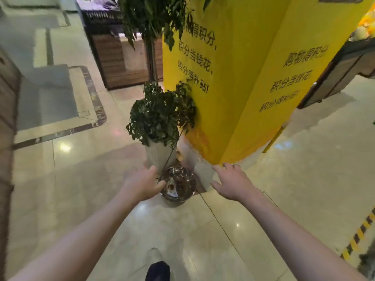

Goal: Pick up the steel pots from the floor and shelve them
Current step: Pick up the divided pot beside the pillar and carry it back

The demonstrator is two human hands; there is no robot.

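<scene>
Both hands reach forward with nothing in them: the left hand has its fingers spread and relaxed, its thumb just at the rim of the steel pot, though I cannot tell if it touches; the right hand hangs splayed and loose at the pot's three o'clock, apart from it; the pot itself stands upright on the pale tiled floor, its mirror wall throwing back reflections that make its inside hard to read; at its twelve o'clock, just beside it, stands a white planter with a leafy plant, and thin stems trail down toward the pot's rim; at one o'clock rises a yellow pillar with printed characters, its base close behind the pot; a dark shoe shows at six o'clock. The lift looks not yet begun; polished steel could slip from a one-sided hold, so both hands should close evenly; a hurried pull might snag the stems or knock the planter.
</scene>
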